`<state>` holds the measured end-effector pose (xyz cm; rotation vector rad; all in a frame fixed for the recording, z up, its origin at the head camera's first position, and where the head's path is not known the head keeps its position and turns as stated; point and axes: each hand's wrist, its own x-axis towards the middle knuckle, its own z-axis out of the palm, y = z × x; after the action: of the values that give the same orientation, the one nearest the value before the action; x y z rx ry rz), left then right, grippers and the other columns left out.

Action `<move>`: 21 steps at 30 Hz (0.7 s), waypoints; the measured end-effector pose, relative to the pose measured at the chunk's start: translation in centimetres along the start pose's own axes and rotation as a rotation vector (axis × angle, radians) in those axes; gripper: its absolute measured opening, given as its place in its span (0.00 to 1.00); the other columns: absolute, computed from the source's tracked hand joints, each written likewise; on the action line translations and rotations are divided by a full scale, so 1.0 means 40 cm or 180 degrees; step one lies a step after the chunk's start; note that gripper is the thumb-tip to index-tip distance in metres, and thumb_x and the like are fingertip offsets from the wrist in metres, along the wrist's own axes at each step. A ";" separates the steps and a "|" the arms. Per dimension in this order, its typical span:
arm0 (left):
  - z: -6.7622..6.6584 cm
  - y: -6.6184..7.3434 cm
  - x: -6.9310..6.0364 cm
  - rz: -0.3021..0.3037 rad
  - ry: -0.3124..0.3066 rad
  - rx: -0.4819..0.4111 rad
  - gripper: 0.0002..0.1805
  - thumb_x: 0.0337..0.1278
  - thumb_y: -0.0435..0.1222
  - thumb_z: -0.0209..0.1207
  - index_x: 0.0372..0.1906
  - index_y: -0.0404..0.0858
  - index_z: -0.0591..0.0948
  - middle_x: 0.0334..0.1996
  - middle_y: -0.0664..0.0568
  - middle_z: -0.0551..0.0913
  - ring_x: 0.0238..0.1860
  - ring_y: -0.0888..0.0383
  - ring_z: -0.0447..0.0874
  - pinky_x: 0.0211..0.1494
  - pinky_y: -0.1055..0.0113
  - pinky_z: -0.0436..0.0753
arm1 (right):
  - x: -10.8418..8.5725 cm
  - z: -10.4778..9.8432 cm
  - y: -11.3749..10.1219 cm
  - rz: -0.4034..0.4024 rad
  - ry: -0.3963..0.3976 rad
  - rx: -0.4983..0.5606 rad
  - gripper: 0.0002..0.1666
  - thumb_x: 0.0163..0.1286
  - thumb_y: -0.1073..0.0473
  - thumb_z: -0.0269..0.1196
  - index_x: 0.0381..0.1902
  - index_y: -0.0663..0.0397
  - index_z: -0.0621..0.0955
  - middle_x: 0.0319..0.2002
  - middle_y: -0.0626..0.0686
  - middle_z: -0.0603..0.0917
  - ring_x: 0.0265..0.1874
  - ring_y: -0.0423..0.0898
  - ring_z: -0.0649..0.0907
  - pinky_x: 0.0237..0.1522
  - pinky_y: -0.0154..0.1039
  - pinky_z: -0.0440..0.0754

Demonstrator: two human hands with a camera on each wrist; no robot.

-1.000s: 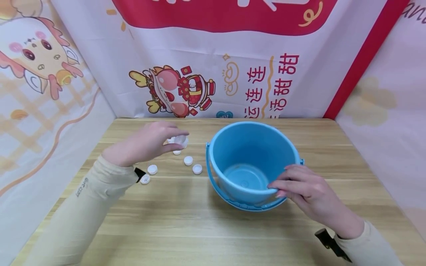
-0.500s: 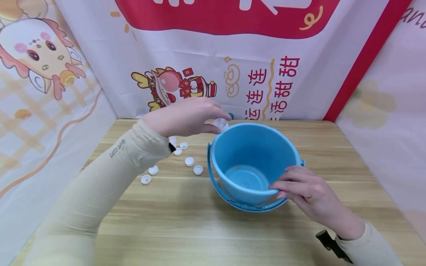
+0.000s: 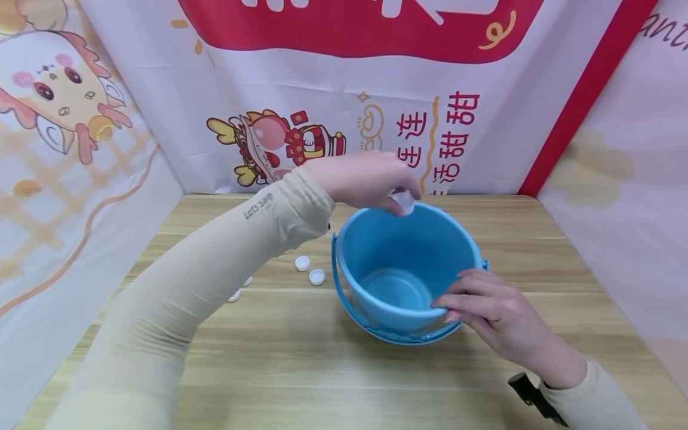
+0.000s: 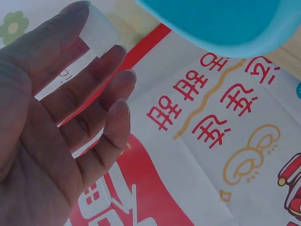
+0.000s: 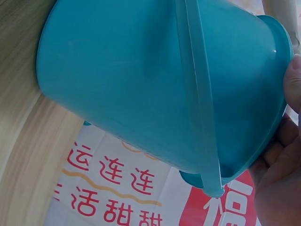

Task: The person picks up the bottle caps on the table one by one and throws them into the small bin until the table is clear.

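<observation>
My left hand [image 3: 371, 179] is above the far rim of a blue plastic bucket [image 3: 352, 272]. Between its thumb and index finger it pinches a small whitish, partly see-through plastic cap [image 3: 404, 203]. In the left wrist view this cap [image 4: 99, 32] sits at the fingertips, while the other fingers curve loosely below. At the near right of the bucket, my right hand [image 3: 497, 313] grips the rim, with fingers over the edge. The bucket stands upright, and no object shows on the part of its floor in view. Its handle [image 3: 371, 330] hangs down on the near side.
White round caps lie on the wooden table [image 3: 279, 370] left of the bucket, including one cap [image 3: 302, 263] and another cap [image 3: 317, 277] near it. My left sleeve [image 3: 215, 275] partly covers others. Printed cloth [image 3: 301, 71] hangs behind and at both sides.
My left hand has lifted the cap from the group at the left and carried it rightward to over the bucket's rim. The right hand stays on the rim, and the bucket has not moved.
</observation>
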<state>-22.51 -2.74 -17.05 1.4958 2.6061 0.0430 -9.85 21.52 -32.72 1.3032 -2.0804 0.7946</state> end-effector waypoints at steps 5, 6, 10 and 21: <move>-0.008 0.011 0.031 -0.0014 -0.0152 0.0094 0.25 0.60 0.47 0.66 0.62 0.49 0.81 0.54 0.58 0.83 0.51 0.62 0.79 0.52 0.70 0.80 | 0.000 0.000 -0.001 -0.0003 0.0007 0.0024 0.21 0.74 0.45 0.56 0.45 0.52 0.88 0.39 0.46 0.85 0.41 0.47 0.79 0.55 0.27 0.72; -0.008 0.012 0.034 -0.0011 -0.0173 0.0116 0.25 0.60 0.47 0.66 0.62 0.49 0.81 0.54 0.59 0.82 0.51 0.63 0.79 0.51 0.71 0.80 | 0.000 0.000 -0.001 0.0009 0.0002 0.0029 0.21 0.74 0.45 0.56 0.45 0.52 0.88 0.39 0.46 0.85 0.42 0.47 0.79 0.55 0.27 0.72; -0.007 0.017 0.046 -0.0030 -0.0212 0.0162 0.25 0.60 0.48 0.65 0.62 0.50 0.80 0.55 0.59 0.82 0.52 0.63 0.78 0.52 0.72 0.79 | -0.001 -0.002 -0.001 0.0053 -0.0029 0.0029 0.21 0.73 0.45 0.56 0.45 0.51 0.88 0.39 0.46 0.85 0.42 0.47 0.80 0.56 0.26 0.71; 0.006 0.021 0.069 -0.0106 -0.0264 0.0182 0.27 0.60 0.50 0.65 0.64 0.52 0.78 0.55 0.60 0.81 0.52 0.64 0.78 0.51 0.73 0.79 | -0.002 -0.004 0.001 0.0050 -0.0039 0.0017 0.21 0.73 0.45 0.56 0.46 0.51 0.88 0.39 0.45 0.85 0.41 0.46 0.80 0.55 0.26 0.72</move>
<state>-23.11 0.05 -17.48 1.4392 2.5864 -0.0956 -9.84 21.71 -32.69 1.2992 -2.1020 0.8013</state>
